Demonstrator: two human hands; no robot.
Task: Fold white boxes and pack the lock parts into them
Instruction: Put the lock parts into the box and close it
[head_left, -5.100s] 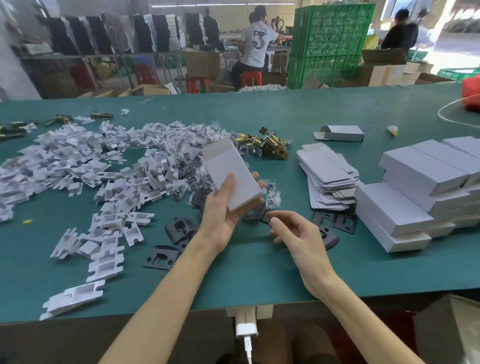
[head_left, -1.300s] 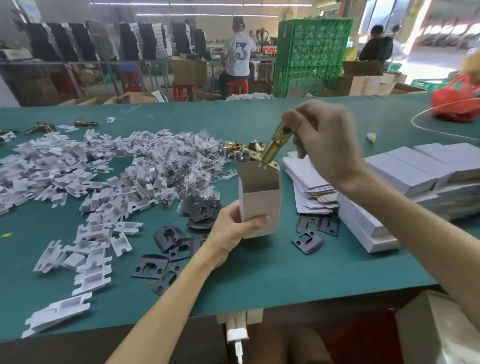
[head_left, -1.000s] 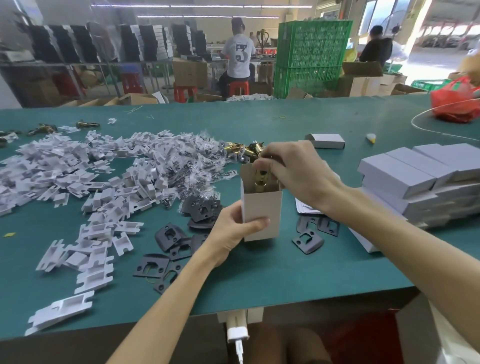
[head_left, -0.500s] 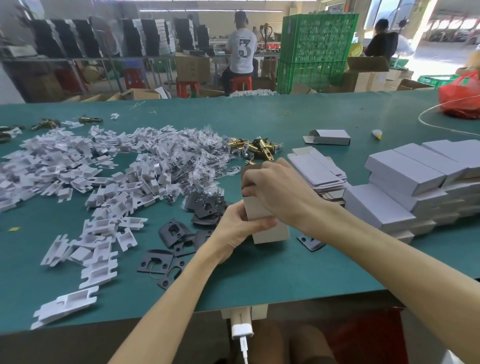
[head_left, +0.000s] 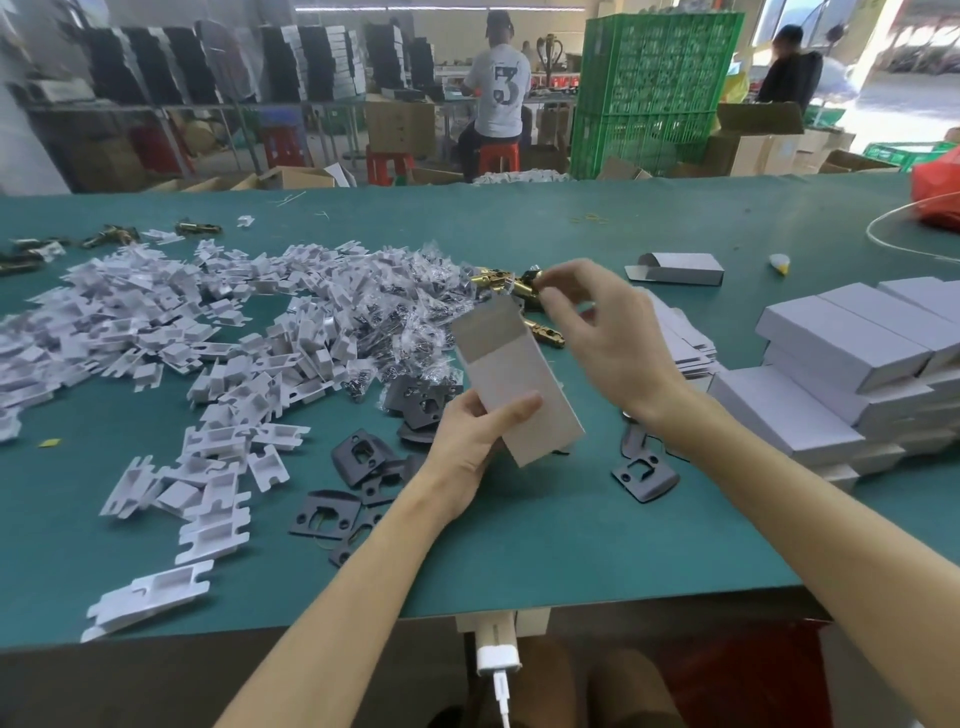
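Box (head_left: 519, 384), white, at centre near the front edge of the green table (head_left: 571, 545), tilted with its upper end leaning left and away. Left hand (head_left: 470, 441) grips the box by its lower half, thumb across the near face and fingers behind it. The top flap (head_left: 488, 332) stands open, in line with the near face; the contents cannot be seen. Whether the lower corner touches the table cannot be told. Right hand (head_left: 608, 338) hovers just right of the box's upper end, apart from it, fingers loosely bent and spread, holding nothing that can be made out; it is blurred. Brass latches (head_left: 498, 280) lie just behind the box, near the right fingertips. Dark plates (head_left: 358, 454) lie scattered left of the left wrist, and one plate (head_left: 644, 475) lies under the right forearm. White inserts (head_left: 156, 332) cover the table's left side, with screw bags (head_left: 410, 322) heaped between them and the box. Flat blanks (head_left: 680, 338) are piled behind the right wrist. A stack (head_left: 841, 374) of closed boxes stands at the right.
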